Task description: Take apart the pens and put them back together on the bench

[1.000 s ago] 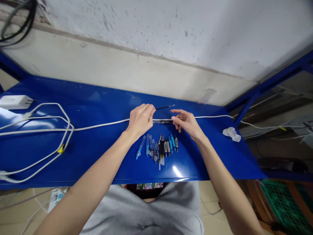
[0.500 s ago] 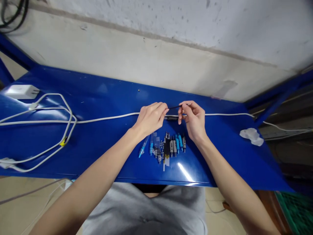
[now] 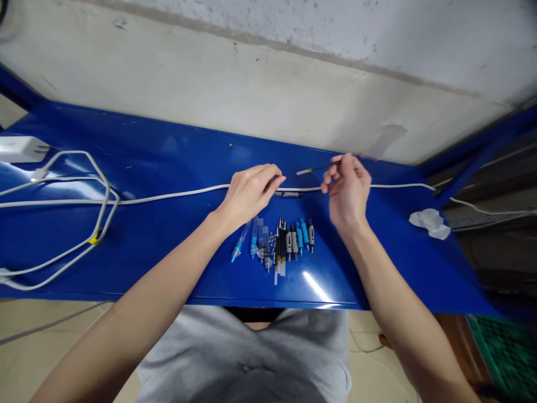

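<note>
My right hand [image 3: 348,190] pinches a thin black pen refill [image 3: 319,167] by its right end. The refill is lifted off the blue shelf [image 3: 168,246], and its pale tip points left toward my left hand [image 3: 250,191]. My left hand rests on the shelf with its fingers curled. Its fingertips close on the left end of a short dark pen barrel [image 3: 289,194] that lies along a white cable [image 3: 176,194]. Just in front of both hands lies a row of pen parts [image 3: 280,242]: clear, blue, black and grey pieces.
The white cable runs across the whole shelf and loops at the left near a white charger [image 3: 20,148]. A crumpled bit of clear plastic [image 3: 430,223] lies at the right. Behind the shelf is a stained wall, and a green crate [image 3: 505,358] is below right.
My right hand has taken the refill from my left hand's fingers and drawn it up and to the right. My left hand stayed low by the barrel.
</note>
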`<state>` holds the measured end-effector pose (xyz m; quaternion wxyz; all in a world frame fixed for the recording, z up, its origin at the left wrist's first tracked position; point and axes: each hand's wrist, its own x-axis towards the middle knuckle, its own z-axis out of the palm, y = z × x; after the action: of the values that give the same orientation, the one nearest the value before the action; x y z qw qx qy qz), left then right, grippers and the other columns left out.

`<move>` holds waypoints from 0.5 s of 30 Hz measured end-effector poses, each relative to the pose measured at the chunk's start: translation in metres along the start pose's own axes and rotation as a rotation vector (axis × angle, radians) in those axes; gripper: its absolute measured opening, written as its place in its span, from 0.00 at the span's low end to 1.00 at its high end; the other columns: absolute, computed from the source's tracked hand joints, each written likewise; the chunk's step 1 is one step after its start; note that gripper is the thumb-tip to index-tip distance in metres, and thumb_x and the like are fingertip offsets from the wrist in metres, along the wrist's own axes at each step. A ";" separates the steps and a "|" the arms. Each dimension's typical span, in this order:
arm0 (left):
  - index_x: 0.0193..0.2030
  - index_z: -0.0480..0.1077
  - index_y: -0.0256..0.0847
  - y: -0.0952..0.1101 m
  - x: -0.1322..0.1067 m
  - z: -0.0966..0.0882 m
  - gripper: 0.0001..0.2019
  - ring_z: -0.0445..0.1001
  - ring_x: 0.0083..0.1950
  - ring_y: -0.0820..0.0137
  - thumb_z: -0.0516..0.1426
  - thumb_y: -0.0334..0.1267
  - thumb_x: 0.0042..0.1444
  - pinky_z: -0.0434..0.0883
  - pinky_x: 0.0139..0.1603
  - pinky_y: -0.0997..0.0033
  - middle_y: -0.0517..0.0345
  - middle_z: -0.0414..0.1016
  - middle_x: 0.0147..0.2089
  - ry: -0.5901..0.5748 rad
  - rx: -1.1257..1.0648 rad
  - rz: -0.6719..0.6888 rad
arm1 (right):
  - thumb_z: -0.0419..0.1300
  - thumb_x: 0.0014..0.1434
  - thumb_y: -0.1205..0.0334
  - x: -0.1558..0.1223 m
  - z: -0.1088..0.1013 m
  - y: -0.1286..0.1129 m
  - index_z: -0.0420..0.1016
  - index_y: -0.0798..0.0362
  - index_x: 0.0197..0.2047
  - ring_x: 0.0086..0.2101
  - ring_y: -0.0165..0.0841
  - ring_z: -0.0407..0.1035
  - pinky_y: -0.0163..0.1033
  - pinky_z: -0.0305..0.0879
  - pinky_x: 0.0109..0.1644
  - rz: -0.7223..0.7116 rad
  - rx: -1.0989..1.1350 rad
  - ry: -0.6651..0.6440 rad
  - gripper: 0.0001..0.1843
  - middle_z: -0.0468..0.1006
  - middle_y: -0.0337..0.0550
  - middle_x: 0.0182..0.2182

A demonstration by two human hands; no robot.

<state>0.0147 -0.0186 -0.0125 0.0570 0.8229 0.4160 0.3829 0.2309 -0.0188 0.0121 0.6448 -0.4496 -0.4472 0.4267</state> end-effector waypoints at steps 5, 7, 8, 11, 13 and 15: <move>0.43 0.75 0.41 -0.002 -0.001 0.001 0.12 0.78 0.37 0.72 0.53 0.42 0.73 0.68 0.37 0.73 0.58 0.81 0.37 0.036 -0.005 -0.030 | 0.62 0.63 0.32 0.004 -0.004 -0.004 0.66 0.48 0.29 0.16 0.24 0.46 0.34 0.39 0.18 -0.132 -0.060 -0.007 0.28 0.51 0.29 0.18; 0.44 0.76 0.41 -0.002 -0.001 0.001 0.11 0.77 0.35 0.72 0.54 0.41 0.73 0.67 0.37 0.73 0.59 0.81 0.36 0.035 0.019 -0.033 | 0.61 0.65 0.33 -0.004 0.005 -0.004 0.66 0.48 0.28 0.17 0.24 0.45 0.35 0.40 0.19 -0.147 -0.115 -0.087 0.28 0.51 0.29 0.18; 0.43 0.76 0.41 -0.002 -0.001 0.001 0.10 0.77 0.34 0.72 0.55 0.41 0.72 0.66 0.36 0.73 0.60 0.80 0.35 0.036 0.034 -0.036 | 0.61 0.65 0.34 -0.009 0.010 -0.004 0.67 0.49 0.27 0.17 0.24 0.46 0.35 0.41 0.20 -0.149 -0.149 -0.121 0.28 0.53 0.30 0.18; 0.43 0.76 0.42 -0.001 -0.001 0.001 0.09 0.76 0.33 0.73 0.56 0.41 0.71 0.64 0.34 0.72 0.60 0.80 0.34 0.046 0.064 -0.050 | 0.61 0.67 0.37 -0.020 0.019 -0.002 0.67 0.50 0.25 0.19 0.24 0.50 0.36 0.46 0.22 -0.145 -0.220 -0.197 0.28 0.59 0.33 0.19; 0.43 0.76 0.42 -0.001 -0.001 0.000 0.09 0.76 0.33 0.72 0.56 0.40 0.71 0.64 0.35 0.72 0.61 0.80 0.34 0.046 0.070 -0.059 | 0.62 0.67 0.40 -0.022 0.020 0.000 0.67 0.51 0.24 0.20 0.25 0.51 0.36 0.47 0.23 -0.144 -0.231 -0.232 0.28 0.60 0.33 0.19; 0.43 0.76 0.41 -0.001 0.000 0.000 0.08 0.75 0.33 0.72 0.56 0.40 0.70 0.64 0.35 0.72 0.61 0.80 0.33 0.041 0.075 -0.064 | 0.62 0.67 0.41 -0.021 0.019 0.002 0.68 0.51 0.24 0.20 0.25 0.52 0.37 0.48 0.24 -0.143 -0.236 -0.249 0.27 0.61 0.34 0.19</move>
<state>0.0140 -0.0179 -0.0133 0.0297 0.8028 0.4572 0.3815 0.2077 -0.0349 0.0101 0.5559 -0.4328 -0.6014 0.3769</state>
